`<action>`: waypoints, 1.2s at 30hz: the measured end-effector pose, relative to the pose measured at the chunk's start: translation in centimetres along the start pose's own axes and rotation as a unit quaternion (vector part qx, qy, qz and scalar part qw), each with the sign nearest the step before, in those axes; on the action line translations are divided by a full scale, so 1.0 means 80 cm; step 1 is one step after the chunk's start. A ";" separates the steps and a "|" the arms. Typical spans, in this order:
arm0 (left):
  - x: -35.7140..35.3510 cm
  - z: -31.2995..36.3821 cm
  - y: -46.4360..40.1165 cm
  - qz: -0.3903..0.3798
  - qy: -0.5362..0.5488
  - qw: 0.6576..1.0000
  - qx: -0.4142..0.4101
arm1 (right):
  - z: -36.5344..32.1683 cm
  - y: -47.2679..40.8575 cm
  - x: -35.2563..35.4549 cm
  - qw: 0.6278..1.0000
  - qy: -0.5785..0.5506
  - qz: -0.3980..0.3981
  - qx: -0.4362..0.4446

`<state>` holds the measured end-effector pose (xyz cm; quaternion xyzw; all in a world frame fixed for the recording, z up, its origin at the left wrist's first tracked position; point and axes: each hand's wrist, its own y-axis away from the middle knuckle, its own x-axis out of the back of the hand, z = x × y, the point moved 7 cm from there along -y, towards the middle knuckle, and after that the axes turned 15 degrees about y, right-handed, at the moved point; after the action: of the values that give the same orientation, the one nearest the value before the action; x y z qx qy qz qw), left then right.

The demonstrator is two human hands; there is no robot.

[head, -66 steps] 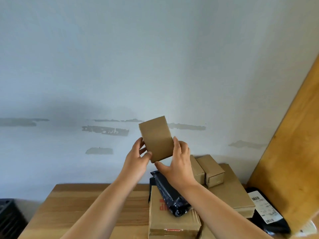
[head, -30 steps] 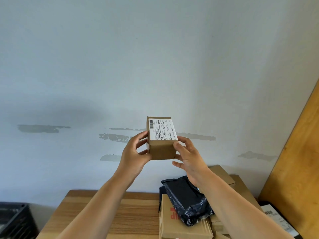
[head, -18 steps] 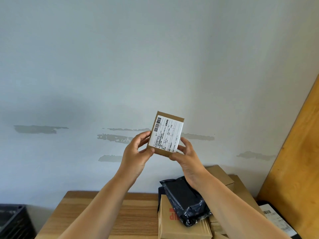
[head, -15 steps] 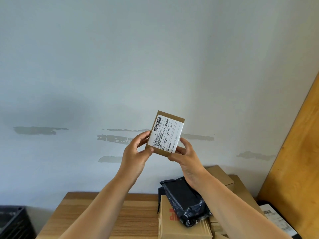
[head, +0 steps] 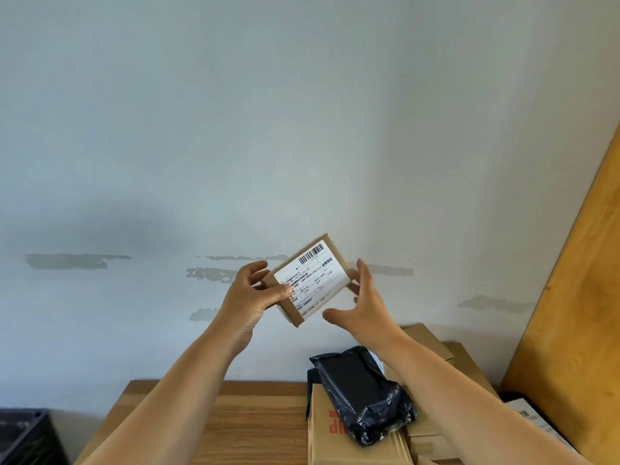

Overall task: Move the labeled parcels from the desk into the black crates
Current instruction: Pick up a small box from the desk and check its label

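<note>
Up in front of the pale wall, above the desk, the left hand (head: 250, 297) pinches a small cardboard parcel (head: 308, 280) at its left end, thumb laid on the white shipping label (head: 313, 279) and fingers curled behind. The right hand (head: 360, 305) is spread wide at the parcel's right end, fingers straight, thumb apart below the box; whether its fingertips touch the far edge I cannot tell. The parcel is tilted, barcode corner highest, label facing the camera.

Judging by this, the label check is the step in hand, and the carry to a crate comes next. That calls for a swing down and to the left, where the black crate (head: 23, 437) shows only a corner at the bottom edge, below the level of the wooden desk (head: 255, 424).

Open desk lies under the left arm. To the right, a black poly mailer (head: 362, 391) rests on a stack of cardboard boxes (head: 352, 444), with a leaning wooden board (head: 577, 330) beyond, so the left path looks freer.
</note>
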<state>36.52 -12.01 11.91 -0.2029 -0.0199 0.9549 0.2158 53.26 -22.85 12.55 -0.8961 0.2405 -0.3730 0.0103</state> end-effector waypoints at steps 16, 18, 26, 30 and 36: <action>0.005 0.007 0.007 0.010 -0.017 1.000 0.002 | -0.019 -0.001 0.029 0.914 0.338 0.098 0.202; 0.012 0.001 0.014 0.034 -0.011 0.999 -0.002 | -0.009 -0.003 0.024 0.919 0.328 0.104 0.193; 0.050 -0.052 0.067 0.111 -0.064 0.991 0.030 | 0.026 0.002 -0.035 0.936 0.284 0.060 0.198; 0.087 -0.069 0.106 0.154 -0.051 0.986 0.037 | 0.022 0.018 -0.086 0.936 0.269 0.024 0.224; 0.169 -0.060 0.183 0.220 -0.014 0.974 0.040 | -0.024 0.068 -0.174 0.929 0.263 -0.027 0.261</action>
<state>21.33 -19.85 0.55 -0.1801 0.0604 0.9818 0.0076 41.20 -21.20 3.64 -0.7378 0.1046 -0.6449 0.1697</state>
